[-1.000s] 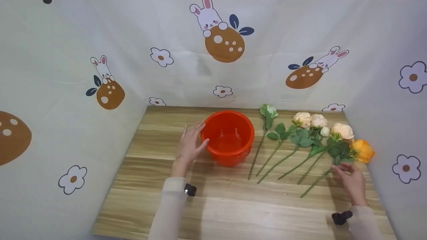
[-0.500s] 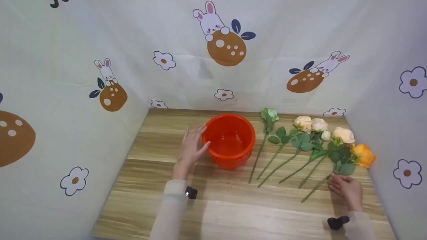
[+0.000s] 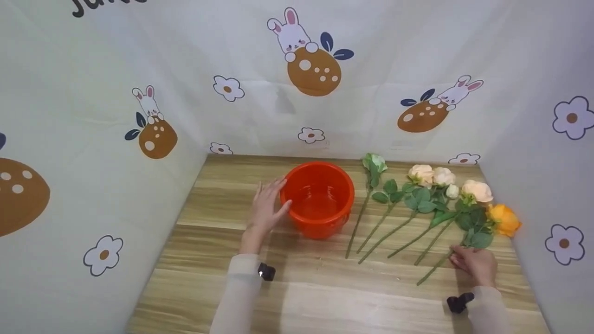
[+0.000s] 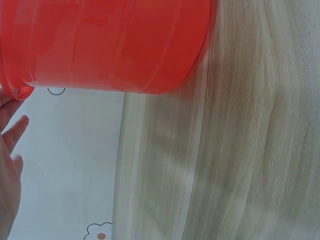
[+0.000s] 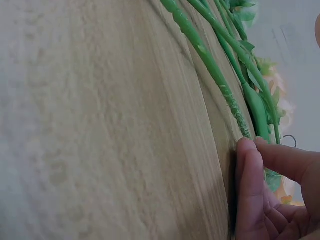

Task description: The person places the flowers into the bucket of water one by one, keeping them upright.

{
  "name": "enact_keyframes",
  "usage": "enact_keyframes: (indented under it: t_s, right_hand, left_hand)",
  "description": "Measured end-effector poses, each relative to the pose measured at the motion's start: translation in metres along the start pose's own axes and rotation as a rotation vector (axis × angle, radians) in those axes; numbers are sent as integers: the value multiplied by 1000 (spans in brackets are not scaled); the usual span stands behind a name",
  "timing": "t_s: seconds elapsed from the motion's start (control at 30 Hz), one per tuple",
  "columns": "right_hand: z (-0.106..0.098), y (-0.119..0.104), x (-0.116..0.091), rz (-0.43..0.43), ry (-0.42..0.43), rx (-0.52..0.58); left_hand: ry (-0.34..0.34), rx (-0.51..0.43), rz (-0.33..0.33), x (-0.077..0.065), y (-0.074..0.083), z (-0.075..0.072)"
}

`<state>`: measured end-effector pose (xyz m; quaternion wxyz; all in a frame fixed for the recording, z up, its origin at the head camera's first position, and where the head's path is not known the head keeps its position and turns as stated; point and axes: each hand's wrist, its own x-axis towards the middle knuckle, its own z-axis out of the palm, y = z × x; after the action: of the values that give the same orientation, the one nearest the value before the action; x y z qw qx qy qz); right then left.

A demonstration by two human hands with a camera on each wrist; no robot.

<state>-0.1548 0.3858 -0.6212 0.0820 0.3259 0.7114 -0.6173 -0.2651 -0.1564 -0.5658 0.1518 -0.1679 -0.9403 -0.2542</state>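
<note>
A red plastic bucket (image 3: 318, 225) stands upright on the wooden table. My left hand (image 3: 268, 208) rests its straightened fingers at the bucket's left rim, with the thumb apart from the other fingers. In the left wrist view, fingertips touch the rim of the bucket (image 4: 110, 45) from outside. At the right, my right hand (image 3: 475, 264) pinches the green stem of an orange rose (image 3: 503, 220) between thumb and forefinger, just below its leaves. The right wrist view shows that grip on the stem (image 5: 210, 62) close over the table.
Several more roses lie side by side between bucket and right hand: a pale green one (image 3: 374, 163) and peach ones (image 3: 476, 191). Their stems point toward the front. Printed cloth walls (image 3: 260, 120) border the table (image 3: 199, 278) at back and sides.
My right hand has moved down and left along the orange rose's stem, and its fingers have drawn together on it. The left hand stays at the bucket. The head view has tilted slightly.
</note>
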Motion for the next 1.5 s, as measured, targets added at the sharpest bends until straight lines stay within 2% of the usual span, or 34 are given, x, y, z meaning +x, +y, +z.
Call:
enact_keyframes:
  t_s: [0.07,0.17,0.47,0.83,1.07,1.23,1.5]
  right_hand:
    - [0,0,1,-11,24,-24]
    - [0,2,-1,-19,31,9]
    - [-2,1,-7,41,-43,315]
    - [-4,-8,-16,73,4,445]
    - [-3,-19,-26,69,5,577]
    - [0,-28,-32,29,21,587]
    - [3,-44,-35,14,47,578]
  left_hand:
    - [2,-1,0,0,1,0]
    - [12,-1,4,0,2,0]
    - [20,-22,10,0,1,2]
    - [-11,-35,-30,-1,2,1]
    - [-4,-38,-22,-1,1,1]
    - [-9,-17,-20,-1,1,1]
    - [47,-54,26,-1,1,2]
